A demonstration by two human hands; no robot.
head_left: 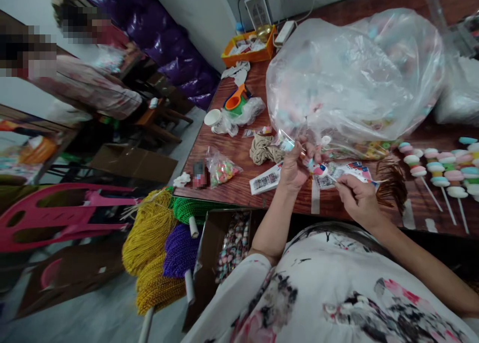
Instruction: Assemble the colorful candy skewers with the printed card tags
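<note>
My left hand is closed around a small pink, white and blue piece, partly hidden by the fingers. My right hand is pinched at a thin pale stick or string leading from that piece; which of the two I cannot tell. Under and beside the hands lie printed labels and a stack of white printed cards. To the right of my right hand is a bunch of brown twist ties. Farther right, pastel marshmallow-like skewers lie on white sticks.
A large clear plastic bag of pastel pieces fills the back of the wooden table. On the left are a tape dispenser, a small candy bag and an orange tray. Cord bundles stand below; two people sit far left.
</note>
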